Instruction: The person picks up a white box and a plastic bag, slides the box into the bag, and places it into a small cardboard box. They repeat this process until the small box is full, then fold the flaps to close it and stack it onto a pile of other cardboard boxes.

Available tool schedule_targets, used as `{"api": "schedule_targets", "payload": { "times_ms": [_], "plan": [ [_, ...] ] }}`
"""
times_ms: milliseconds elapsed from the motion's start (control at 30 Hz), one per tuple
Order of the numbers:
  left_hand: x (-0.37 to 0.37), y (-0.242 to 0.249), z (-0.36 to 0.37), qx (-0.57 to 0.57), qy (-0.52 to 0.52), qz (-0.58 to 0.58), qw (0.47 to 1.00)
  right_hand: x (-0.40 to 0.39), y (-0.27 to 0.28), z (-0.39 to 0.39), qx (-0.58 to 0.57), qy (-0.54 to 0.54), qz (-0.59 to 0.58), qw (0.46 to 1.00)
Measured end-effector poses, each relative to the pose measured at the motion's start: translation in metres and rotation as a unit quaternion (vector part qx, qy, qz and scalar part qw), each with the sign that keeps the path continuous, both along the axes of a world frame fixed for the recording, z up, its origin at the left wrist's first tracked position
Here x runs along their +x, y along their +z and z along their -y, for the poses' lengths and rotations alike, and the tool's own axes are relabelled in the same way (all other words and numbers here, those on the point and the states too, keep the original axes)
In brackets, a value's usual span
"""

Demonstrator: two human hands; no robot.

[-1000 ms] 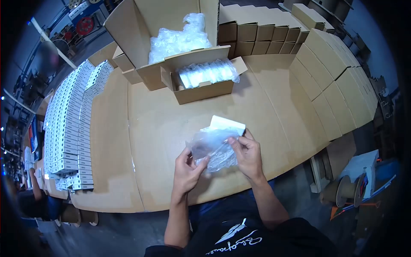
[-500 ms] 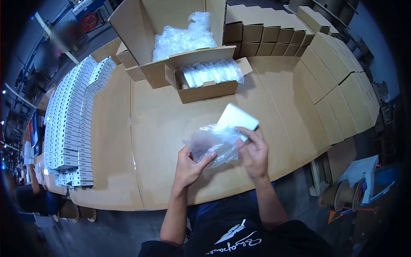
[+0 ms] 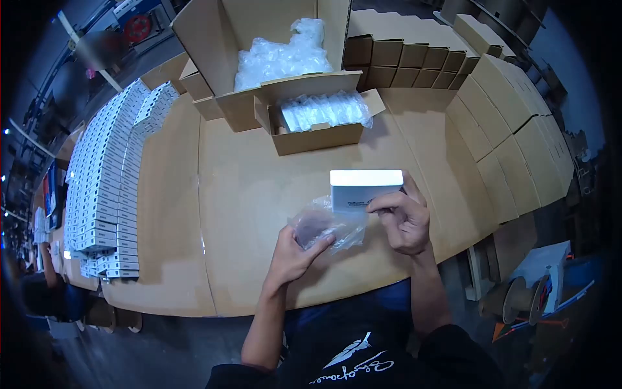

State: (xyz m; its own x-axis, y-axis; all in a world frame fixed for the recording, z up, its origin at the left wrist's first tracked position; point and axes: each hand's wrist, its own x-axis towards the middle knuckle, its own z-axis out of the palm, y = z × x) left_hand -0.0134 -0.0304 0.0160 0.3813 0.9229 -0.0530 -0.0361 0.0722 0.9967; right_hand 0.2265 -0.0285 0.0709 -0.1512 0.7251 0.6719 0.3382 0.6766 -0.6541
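Observation:
A clear plastic bag [image 3: 327,227] is pinched in my left hand [image 3: 295,256], over the middle of the brown table. Just to its right, my right hand [image 3: 403,217] grips a small white box [image 3: 364,188] by its right end, with fingertips on its front face. Small dark print shows on that face. The lower left corner of the white box is at the bag's upper edge; I cannot tell if it is inside. Beyond my hands stands an open cardboard box [image 3: 319,141] holding a row of items in bubble wrap [image 3: 327,111].
White boxes [image 3: 107,175] are stacked along the table's left side. A large open carton [image 3: 207,52] with bubble wrap bags [image 3: 282,57] stands at the back. Brown boxes [image 3: 502,120] line the right and back right. A co-worker's arm [image 3: 49,264] shows at far left.
My right hand has moved right and turned the white box level, so its printed face now shows. My left hand and the bag have barely moved.

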Motion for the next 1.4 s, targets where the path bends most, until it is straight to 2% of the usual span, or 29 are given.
{"api": "schedule_targets", "payload": {
  "times_ms": [133, 300, 400, 433, 533, 733, 833, 933, 1033, 1133, 1233, 1267, 1333, 1400],
  "plan": [
    [-0.001, -0.004, 0.001, 0.002, -0.001, 0.012, 1.000, -0.008, 0.000, -0.011, 0.017, 0.033, -0.002, 0.999],
    [-0.003, -0.007, 0.001, -0.026, 0.020, 0.012, 0.999, -0.016, -0.019, -0.017, 0.034, -0.022, 0.051, 0.998],
    [-0.001, -0.009, 0.001, -0.022, 0.057, -0.030, 0.998, -0.020, -0.016, -0.015, -0.035, -0.006, -0.022, 0.999],
    [0.000, -0.012, 0.000, -0.011, 0.070, -0.052, 0.996, -0.022, -0.012, -0.015, -0.026, -0.007, -0.018, 0.999],
    [0.001, -0.029, -0.002, 0.049, 0.056, -0.014, 0.997, -0.024, -0.015, -0.015, -0.037, -0.022, -0.009, 0.999],
    [0.000, -0.044, 0.003, -0.063, 0.020, -0.013, 0.998, -0.027, -0.031, -0.016, -0.141, -0.026, -0.076, 0.987],
    [-0.002, -0.042, 0.003, -0.035, 0.014, -0.061, 0.997, -0.026, -0.022, -0.014, -0.138, 0.000, -0.028, 0.990],
    [0.002, -0.030, 0.003, -0.048, 0.023, 0.028, 0.998, -0.026, -0.018, -0.014, -0.164, 0.037, -0.011, 0.986],
    [0.001, -0.028, 0.003, -0.042, 0.027, 0.064, 0.997, -0.027, -0.021, -0.015, -0.155, 0.064, -0.024, 0.986],
    [0.000, -0.037, 0.005, -0.054, 0.044, 0.116, 0.991, -0.025, -0.019, -0.014, -0.192, 0.084, -0.025, 0.978],
    [0.000, -0.052, 0.004, -0.097, 0.068, 0.167, 0.979, -0.018, -0.027, -0.015, -0.256, 0.105, 0.034, 0.960],
    [0.001, -0.055, 0.004, -0.089, 0.079, 0.170, 0.978, -0.023, -0.027, -0.012, -0.270, 0.085, -0.073, 0.956],
    [0.004, -0.058, 0.006, -0.071, 0.104, 0.175, 0.976, -0.041, -0.030, -0.004, -0.287, 0.045, -0.283, 0.914],
    [0.004, -0.057, 0.007, -0.058, 0.133, 0.172, 0.974, -0.039, -0.044, -0.001, -0.347, 0.016, -0.323, 0.880]
  ]
}}
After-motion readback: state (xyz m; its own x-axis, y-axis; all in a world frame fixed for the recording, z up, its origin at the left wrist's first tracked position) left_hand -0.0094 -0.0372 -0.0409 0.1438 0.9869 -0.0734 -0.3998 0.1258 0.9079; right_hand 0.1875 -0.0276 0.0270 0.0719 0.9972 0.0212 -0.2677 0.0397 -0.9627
